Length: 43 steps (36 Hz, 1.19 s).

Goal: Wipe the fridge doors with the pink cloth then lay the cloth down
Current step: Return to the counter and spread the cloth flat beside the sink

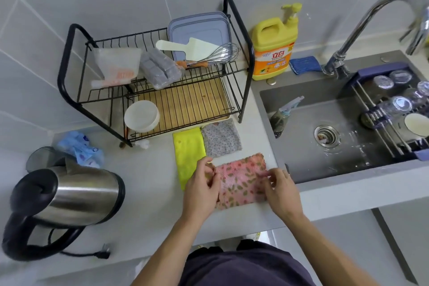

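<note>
Left grip (202, 183) and right grip (282, 189) each pinch an opposite edge of the pink cloth (241, 179), spread flat on the table (151, 193) just beside a yellow cloth (188, 146).

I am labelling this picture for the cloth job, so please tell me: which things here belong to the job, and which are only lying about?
For the job: pink cloth, on the counter; left hand and right hand, each with a grip on one edge.

Lying about: yellow cloth, grey patterned cloth, kettle, dish rack, detergent bottle, spray bottle in the sink.
</note>
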Motion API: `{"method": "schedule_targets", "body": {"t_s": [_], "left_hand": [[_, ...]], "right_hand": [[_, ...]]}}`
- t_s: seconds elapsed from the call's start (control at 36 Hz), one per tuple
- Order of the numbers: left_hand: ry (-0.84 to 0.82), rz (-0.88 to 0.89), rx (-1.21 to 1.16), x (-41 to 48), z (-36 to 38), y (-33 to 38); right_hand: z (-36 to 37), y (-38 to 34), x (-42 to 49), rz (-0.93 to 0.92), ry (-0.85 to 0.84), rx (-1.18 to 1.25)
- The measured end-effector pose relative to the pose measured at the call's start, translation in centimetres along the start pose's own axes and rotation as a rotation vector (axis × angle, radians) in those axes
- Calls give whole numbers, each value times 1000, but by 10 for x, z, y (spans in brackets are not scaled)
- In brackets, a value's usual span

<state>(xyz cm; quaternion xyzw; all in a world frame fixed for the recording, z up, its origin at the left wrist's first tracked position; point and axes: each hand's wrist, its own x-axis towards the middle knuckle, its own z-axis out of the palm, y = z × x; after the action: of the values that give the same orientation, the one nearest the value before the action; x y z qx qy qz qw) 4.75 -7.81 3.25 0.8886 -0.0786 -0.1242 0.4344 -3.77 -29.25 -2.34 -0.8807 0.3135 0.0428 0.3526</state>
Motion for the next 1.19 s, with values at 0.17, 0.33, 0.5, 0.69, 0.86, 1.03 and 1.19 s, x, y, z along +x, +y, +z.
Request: {"method": "schedule_targets", "body": {"t_s": [0.17, 0.33, 0.5, 0.69, 0.86, 1.03, 1.19], "left_hand": [[-258, 73, -50, 1, 33, 25], [-303, -122, 158, -2, 34, -10], [-317, -159, 263, -3, 28, -28], [-359, -90, 441, 14, 33, -22], [-404, 110, 408, 36, 52, -15], [-479, 189, 497, 54, 72, -16], [-497, 234, 523, 57, 78, -12]], "right_hand": [[-14, -11, -5, 230, -163, 482], [-7, -11, 3, 287, -228, 478], [-2, -25, 4, 206, -311, 80], [10, -33, -14, 182, -368, -5], [12, -27, -26, 187, -296, 37], [10, -25, -31, 227, -291, 57], [2, -16, -35, 237, -281, 245]]}}
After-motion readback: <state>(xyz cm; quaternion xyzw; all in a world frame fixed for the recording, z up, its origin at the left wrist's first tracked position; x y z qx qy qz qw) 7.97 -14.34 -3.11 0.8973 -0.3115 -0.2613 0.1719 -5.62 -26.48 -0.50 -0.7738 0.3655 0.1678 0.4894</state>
